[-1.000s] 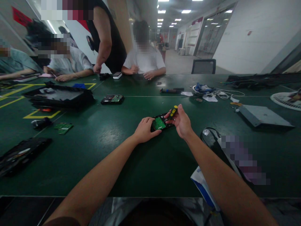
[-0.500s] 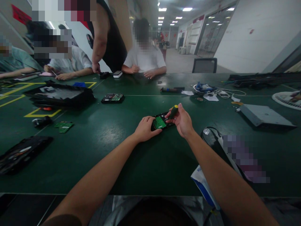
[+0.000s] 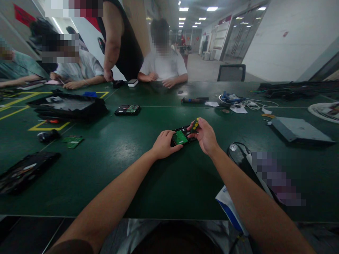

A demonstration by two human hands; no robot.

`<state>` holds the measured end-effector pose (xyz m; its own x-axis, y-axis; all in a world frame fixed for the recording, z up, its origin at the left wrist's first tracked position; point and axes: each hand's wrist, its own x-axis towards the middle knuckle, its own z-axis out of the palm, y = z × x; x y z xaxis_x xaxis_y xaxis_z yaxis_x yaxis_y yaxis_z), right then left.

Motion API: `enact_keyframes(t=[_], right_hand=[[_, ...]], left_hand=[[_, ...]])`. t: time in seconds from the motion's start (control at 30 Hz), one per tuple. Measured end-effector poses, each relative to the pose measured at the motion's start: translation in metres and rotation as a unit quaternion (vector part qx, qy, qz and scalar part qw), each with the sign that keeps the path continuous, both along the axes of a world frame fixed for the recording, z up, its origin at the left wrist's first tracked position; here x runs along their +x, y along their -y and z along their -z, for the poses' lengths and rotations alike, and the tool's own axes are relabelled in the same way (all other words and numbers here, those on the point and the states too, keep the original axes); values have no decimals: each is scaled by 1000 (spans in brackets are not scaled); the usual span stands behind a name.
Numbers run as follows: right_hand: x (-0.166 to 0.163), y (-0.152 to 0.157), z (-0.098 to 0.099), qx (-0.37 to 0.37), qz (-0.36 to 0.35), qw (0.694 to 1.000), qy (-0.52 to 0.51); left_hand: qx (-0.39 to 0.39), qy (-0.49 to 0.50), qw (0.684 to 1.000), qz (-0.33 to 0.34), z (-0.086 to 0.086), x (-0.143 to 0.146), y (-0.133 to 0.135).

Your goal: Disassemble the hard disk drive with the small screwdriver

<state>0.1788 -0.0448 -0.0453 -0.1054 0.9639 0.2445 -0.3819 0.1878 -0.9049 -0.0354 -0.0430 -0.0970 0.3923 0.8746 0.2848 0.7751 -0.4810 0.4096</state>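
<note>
A small black hard drive [image 3: 183,136] with a green circuit board on top lies on the green table [image 3: 127,165] in front of me. My left hand [image 3: 164,144] grips its left end and pins it to the table. My right hand [image 3: 205,135] is closed around a screwdriver [image 3: 195,125] with a yellow and black handle. The tool stands tilted over the drive's right side, its tip hidden behind my fingers.
Another drive [image 3: 127,109] lies further back, with a large black open case [image 3: 66,106] to its left. Loose green boards [image 3: 72,141] and a black panel [image 3: 25,171] lie at the left. A grey metal box [image 3: 299,129], cables [image 3: 239,102] and a black bag [image 3: 246,162] are at the right. Several people sit at the far edge.
The screwdriver handle has turned and shifted slightly in my right hand over the drive. My left hand stays on the drive.
</note>
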Motion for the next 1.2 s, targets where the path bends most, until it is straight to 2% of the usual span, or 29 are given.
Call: enact_keyframes(t=[0.27,0.7,1.0,1.2], right_hand=[[0,-2,2,-16,-10,1000,-23],[0,-3,2,-19,14,1000,-6],[-1,1,-1,-24,-5,999,30],[-1,1,-4,-30,-1,999,14]], left_hand=[[-1,2,1000,0,-1,0,1],[-7,0,1000,-2,-3,0,1],[1,-2,1000,-3,-1,-1,1],[-4,-1,1000,-5,-2,-1,1]])
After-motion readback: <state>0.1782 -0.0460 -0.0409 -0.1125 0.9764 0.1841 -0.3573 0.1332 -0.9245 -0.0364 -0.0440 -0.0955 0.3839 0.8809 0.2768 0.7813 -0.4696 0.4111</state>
